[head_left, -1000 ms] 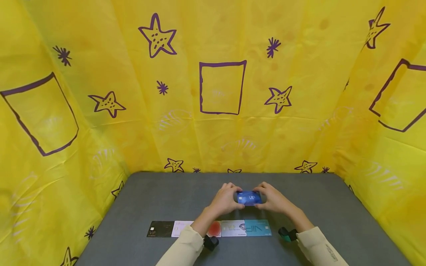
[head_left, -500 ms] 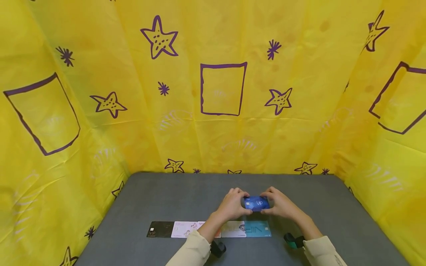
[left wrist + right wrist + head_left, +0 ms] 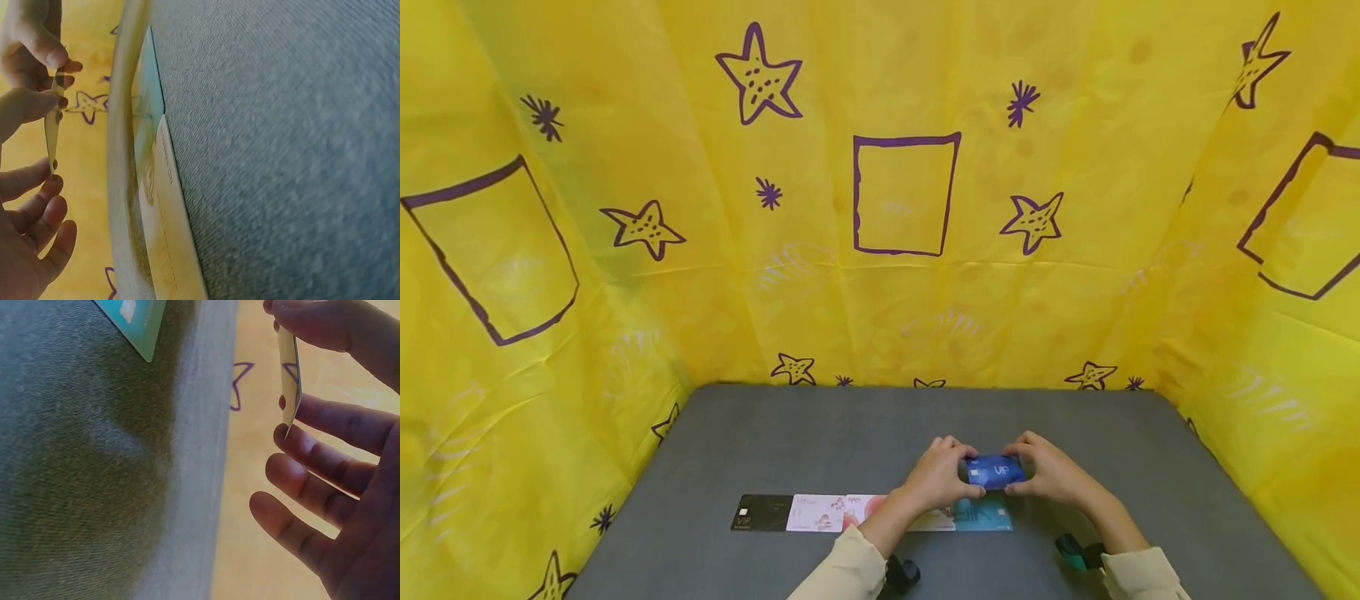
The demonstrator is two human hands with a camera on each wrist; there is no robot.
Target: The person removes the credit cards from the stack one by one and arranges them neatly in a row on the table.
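Note:
A blue card (image 3: 996,472) marked VIP is held up off the table between both hands. My left hand (image 3: 937,475) pinches its left end between thumb and fingers. At the other end, my right hand (image 3: 1054,469) pinches it the same way. In the left wrist view the card (image 3: 52,134) is seen nearly edge-on. Below it on the table lies a row of cards, edge to edge: a black card (image 3: 763,513), a white-pink card (image 3: 815,514), a card with a red circle (image 3: 874,503), a pale card (image 3: 942,522) and a teal card (image 3: 992,518). My left forearm hides part of the row.
The grey cloth-covered table (image 3: 820,433) has a yellow curtain (image 3: 895,325) with purple drawings around its back and sides. Dark straps (image 3: 901,573) hang at both wrists.
Both hands have moved right and nearer to me with the blue card, which now hangs just above the teal card in the head view. The row on the table stays put.

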